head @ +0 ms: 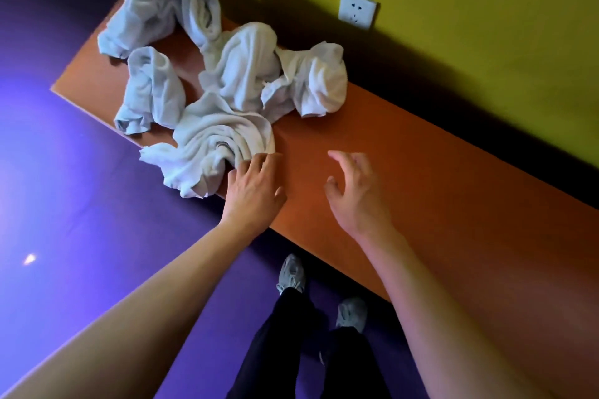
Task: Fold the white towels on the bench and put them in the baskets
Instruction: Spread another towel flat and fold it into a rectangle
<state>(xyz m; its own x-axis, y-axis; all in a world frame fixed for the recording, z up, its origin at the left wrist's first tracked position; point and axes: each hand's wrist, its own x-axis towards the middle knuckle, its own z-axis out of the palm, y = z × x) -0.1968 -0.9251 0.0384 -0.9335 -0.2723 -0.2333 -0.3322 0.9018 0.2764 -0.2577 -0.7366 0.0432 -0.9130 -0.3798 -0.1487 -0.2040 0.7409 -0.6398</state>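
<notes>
Head view: crumpled white towels on bench

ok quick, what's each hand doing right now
Left hand: open, fingertips at the nearest towel.
Right hand: open, holding nothing, over the bench.

no readable text, no labels, no brands, no numbers on any surface
</notes>
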